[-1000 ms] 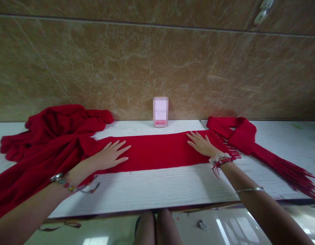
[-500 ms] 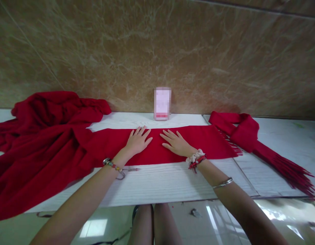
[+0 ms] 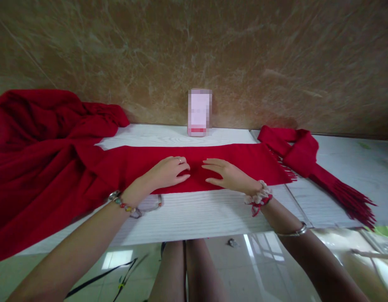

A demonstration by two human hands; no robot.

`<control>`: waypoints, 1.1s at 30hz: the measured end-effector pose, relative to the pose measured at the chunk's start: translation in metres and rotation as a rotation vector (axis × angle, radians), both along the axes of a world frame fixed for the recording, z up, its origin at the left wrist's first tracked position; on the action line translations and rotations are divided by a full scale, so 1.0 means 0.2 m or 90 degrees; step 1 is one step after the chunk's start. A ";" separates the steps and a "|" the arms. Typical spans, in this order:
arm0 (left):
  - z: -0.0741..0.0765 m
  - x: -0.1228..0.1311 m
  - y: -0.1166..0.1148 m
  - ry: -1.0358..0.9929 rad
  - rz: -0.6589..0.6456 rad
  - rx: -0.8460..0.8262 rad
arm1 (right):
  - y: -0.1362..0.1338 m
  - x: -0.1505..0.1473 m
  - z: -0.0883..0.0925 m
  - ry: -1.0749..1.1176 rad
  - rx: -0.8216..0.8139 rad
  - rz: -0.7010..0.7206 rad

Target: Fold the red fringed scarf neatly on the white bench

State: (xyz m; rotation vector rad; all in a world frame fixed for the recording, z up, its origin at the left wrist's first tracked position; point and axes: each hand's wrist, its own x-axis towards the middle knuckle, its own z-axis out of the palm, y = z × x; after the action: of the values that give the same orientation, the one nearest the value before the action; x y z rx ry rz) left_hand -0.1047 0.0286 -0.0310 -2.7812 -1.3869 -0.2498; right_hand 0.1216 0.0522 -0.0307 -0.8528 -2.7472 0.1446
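Observation:
A long red scarf (image 3: pixel 253 163) lies spread flat across the white bench top, its fringed end to the right. My left hand (image 3: pixel 168 172) is over the middle of it, fingers bent slightly, thumb apart, holding nothing. Facing it across a small gap is my right hand (image 3: pixel 228 174), fingers loosely spread and also without anything in them. Both hands are at or just above the cloth; I cannot tell whether the fingertips touch it. Toward the left the scarf runs into a bunched heap of red cloth (image 3: pixel 39 121).
A folded red scarf with fringe (image 3: pixel 299 151) lies at the right, close to the flat end. Against the brown marbled wall (image 3: pixel 134 63) leans a blurred pinkish phone-like object (image 3: pixel 198 113). The white bench (image 3: pixel 194 218) has its front edge by my knees.
My hands have lifted from lying flat on the scarf, and their fingers are now more bent. The wrists have drawn outward. The view has tilted slightly downward.

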 end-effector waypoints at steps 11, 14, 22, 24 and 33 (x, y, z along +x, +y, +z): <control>0.08 0.05 -0.11 0.097 -0.174 -0.041 | -0.15 0.14 -0.05 0.106 0.048 0.150; 0.07 0.04 -0.11 0.104 -0.168 -0.056 | -0.15 0.12 -0.05 0.100 0.072 0.139; 0.06 0.04 -0.11 0.114 -0.122 -0.052 | -0.16 0.10 -0.03 0.101 0.057 0.116; 0.07 0.05 -0.11 0.123 -0.117 -0.037 | -0.16 0.10 -0.03 0.103 0.083 0.110; 0.03 0.05 -0.09 0.120 -0.181 0.074 | -0.16 0.11 -0.04 0.086 0.190 0.061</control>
State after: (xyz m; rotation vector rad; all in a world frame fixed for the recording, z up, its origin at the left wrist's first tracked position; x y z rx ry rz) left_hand -0.0956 0.0103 -0.0259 -2.8105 -0.9083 -0.0679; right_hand 0.1439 0.0212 -0.0388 -0.6077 -2.5950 -0.1789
